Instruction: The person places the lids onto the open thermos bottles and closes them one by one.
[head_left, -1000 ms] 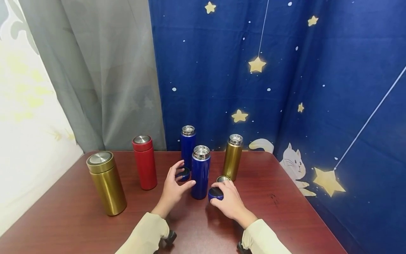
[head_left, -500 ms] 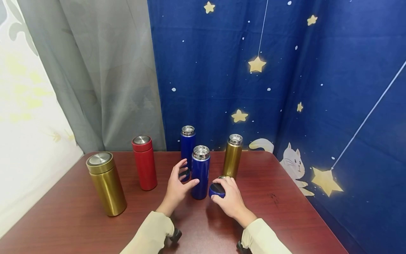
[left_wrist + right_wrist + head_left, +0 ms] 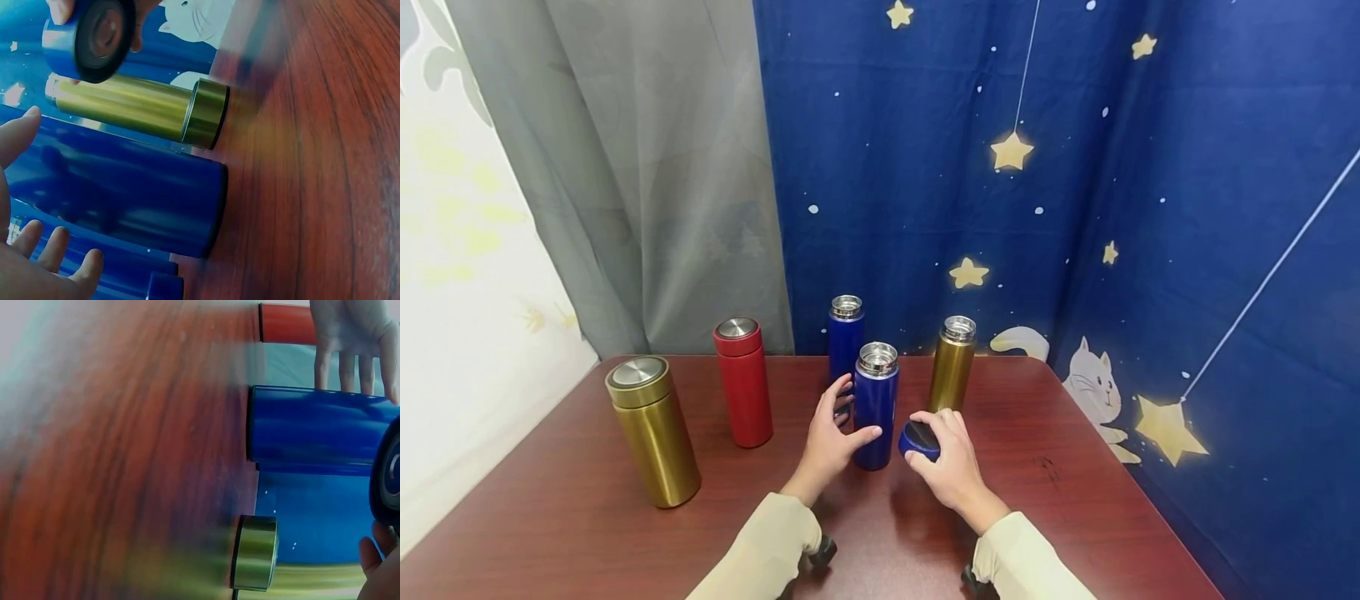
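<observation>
An uncapped blue thermos bottle [image 3: 876, 408] stands upright mid-table, its steel mouth showing. My left hand [image 3: 831, 437] reaches round its left side, thumb in front and fingers spread behind; the left wrist view shows a gap between thumb and bottle [image 3: 119, 187]. To the right of the bottle, my right hand [image 3: 953, 467] grips a blue lid [image 3: 919, 440] by its sides, tilted and raised off the table. The lid's underside [image 3: 105, 34] faces the left wrist camera. Contact between left fingers and bottle is unclear.
Behind stand an uncapped blue bottle [image 3: 846, 343], with a blue lid [image 3: 165, 286] near its base, and an uncapped gold bottle [image 3: 951, 371]. A gold lid [image 3: 256, 553] lies by the latter. Capped red [image 3: 745, 400] and gold [image 3: 657, 446] bottles stand left on the table [image 3: 550, 517].
My left hand has moved right, closer around the front blue bottle. My right hand has lifted the blue lid slightly and shifted it right, tilting it.
</observation>
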Demonstrator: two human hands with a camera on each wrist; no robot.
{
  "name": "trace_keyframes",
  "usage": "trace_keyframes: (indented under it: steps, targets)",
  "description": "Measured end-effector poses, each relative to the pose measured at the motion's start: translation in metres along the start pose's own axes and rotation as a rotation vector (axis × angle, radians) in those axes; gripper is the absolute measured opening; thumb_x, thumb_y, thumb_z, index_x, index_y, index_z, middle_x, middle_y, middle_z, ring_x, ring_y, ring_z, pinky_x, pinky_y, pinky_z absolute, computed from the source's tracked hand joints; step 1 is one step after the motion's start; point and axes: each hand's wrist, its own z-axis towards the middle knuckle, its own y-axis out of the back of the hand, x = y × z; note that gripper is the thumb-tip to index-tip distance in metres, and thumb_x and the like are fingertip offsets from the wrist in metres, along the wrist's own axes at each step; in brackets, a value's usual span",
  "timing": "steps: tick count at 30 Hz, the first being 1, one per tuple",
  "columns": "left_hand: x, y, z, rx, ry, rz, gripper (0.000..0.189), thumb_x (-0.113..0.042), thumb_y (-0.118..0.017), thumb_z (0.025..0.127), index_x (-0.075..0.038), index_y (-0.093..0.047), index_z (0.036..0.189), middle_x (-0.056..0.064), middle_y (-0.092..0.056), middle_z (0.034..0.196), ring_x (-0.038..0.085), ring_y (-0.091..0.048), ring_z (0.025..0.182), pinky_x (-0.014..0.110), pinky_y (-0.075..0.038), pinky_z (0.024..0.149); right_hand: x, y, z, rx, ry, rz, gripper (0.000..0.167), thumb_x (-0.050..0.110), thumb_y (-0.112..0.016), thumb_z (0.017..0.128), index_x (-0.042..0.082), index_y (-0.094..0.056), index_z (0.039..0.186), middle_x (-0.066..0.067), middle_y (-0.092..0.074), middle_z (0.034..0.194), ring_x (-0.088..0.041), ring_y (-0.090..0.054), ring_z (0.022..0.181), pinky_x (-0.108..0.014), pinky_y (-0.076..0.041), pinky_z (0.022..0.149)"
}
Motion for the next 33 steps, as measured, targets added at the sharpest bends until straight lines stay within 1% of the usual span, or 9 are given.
trace_keyframes:
  steps: [6, 12, 14, 18, 21, 25, 26, 29, 33]
  targets:
    - [0.004, -0.005, 0.000, 0.014, 0.019, -0.018, 0.091, -0.015, -0.086, 0.074, -0.017, -0.034, 0.149, 0.015, -0.042, 0.145, 0.038, -0.044, 0.130, 0.057, -0.037, 0.103, -0.001, -0.003, 0.002, -0.061, 0.052, 0.000, 0.051, 0.025, -0.073, 0.065, 0.014, -0.067, 0.114, 0.003, -0.054, 0.092, -0.014, -0.045, 0.090, -0.032, -0.042, 0.070]
    - [0.005, -0.008, -0.001, 0.024, 0.062, -0.016, 0.091, -0.015, -0.086, 0.075, -0.016, -0.033, 0.149, 0.017, -0.040, 0.147, 0.039, -0.042, 0.132, 0.055, -0.037, 0.104, 0.000, -0.004, 0.005, -0.108, 0.078, 0.022, 0.052, 0.024, -0.072, 0.065, 0.014, -0.066, 0.116, 0.002, -0.055, 0.094, -0.015, -0.046, 0.089, -0.031, -0.040, 0.070]
    - [0.006, -0.009, -0.001, 0.025, 0.058, -0.022, 0.092, -0.014, -0.086, 0.075, -0.014, -0.032, 0.150, 0.019, -0.040, 0.147, 0.040, -0.041, 0.132, 0.055, -0.036, 0.104, 0.001, -0.004, 0.006, -0.120, 0.086, 0.028, 0.053, 0.024, -0.072, 0.066, 0.014, -0.065, 0.117, 0.001, -0.056, 0.095, -0.016, -0.046, 0.090, -0.032, -0.040, 0.071]
    - [-0.016, -0.007, -0.005, 0.043, 0.067, -0.037, 0.089, -0.005, -0.082, 0.077, -0.003, -0.030, 0.149, 0.027, -0.039, 0.145, 0.044, -0.040, 0.132, 0.057, -0.033, 0.105, 0.004, -0.004, 0.009, -0.140, 0.094, 0.042, 0.053, 0.025, -0.071, 0.068, 0.012, -0.065, 0.119, 0.000, -0.057, 0.097, -0.018, -0.048, 0.091, -0.034, -0.040, 0.072]
    - [-0.020, -0.008, -0.005, 0.048, 0.085, -0.041, 0.088, -0.001, -0.081, 0.077, 0.002, -0.029, 0.148, 0.031, -0.039, 0.144, 0.045, -0.038, 0.132, 0.059, -0.031, 0.106, 0.005, -0.004, 0.010, -0.149, 0.096, 0.049, 0.054, 0.026, -0.070, 0.070, 0.014, -0.064, 0.122, -0.001, -0.058, 0.100, -0.020, -0.049, 0.094, -0.035, -0.041, 0.075]
    - [0.004, -0.011, -0.001, 0.040, 0.077, -0.027, 0.088, -0.007, -0.082, 0.078, -0.005, -0.030, 0.150, 0.028, -0.041, 0.144, 0.042, -0.041, 0.132, 0.058, -0.033, 0.105, 0.004, -0.005, 0.010, -0.161, 0.101, 0.062, 0.055, 0.025, -0.071, 0.072, 0.016, -0.063, 0.126, -0.003, -0.058, 0.104, -0.020, -0.051, 0.098, -0.036, -0.044, 0.077]
    - [0.007, -0.011, 0.000, 0.039, 0.074, -0.025, 0.088, -0.009, -0.082, 0.078, -0.007, -0.031, 0.150, 0.027, -0.042, 0.144, 0.042, -0.042, 0.132, 0.057, -0.034, 0.105, 0.004, -0.005, 0.010, -0.162, 0.100, 0.069, 0.056, 0.024, -0.071, 0.072, 0.016, -0.062, 0.126, -0.003, -0.058, 0.106, -0.021, -0.051, 0.099, -0.036, -0.044, 0.077]
    - [0.010, -0.010, 0.001, 0.045, 0.077, -0.007, 0.086, -0.012, -0.082, 0.079, -0.009, -0.033, 0.149, 0.025, -0.044, 0.143, 0.040, -0.044, 0.131, 0.055, -0.036, 0.105, 0.004, -0.006, 0.009, -0.159, 0.101, 0.100, 0.057, 0.023, -0.072, 0.074, 0.015, -0.061, 0.129, -0.004, -0.057, 0.110, -0.022, -0.052, 0.101, -0.036, -0.045, 0.080]
    - [0.010, -0.010, 0.001, 0.047, 0.093, 0.007, 0.085, -0.012, -0.082, 0.078, -0.010, -0.034, 0.149, 0.023, -0.045, 0.143, 0.038, -0.044, 0.131, 0.052, -0.036, 0.105, 0.004, -0.006, 0.009, -0.160, 0.112, 0.131, 0.059, 0.022, -0.074, 0.074, 0.015, -0.059, 0.131, -0.006, -0.057, 0.114, -0.023, -0.053, 0.103, -0.034, -0.046, 0.083]
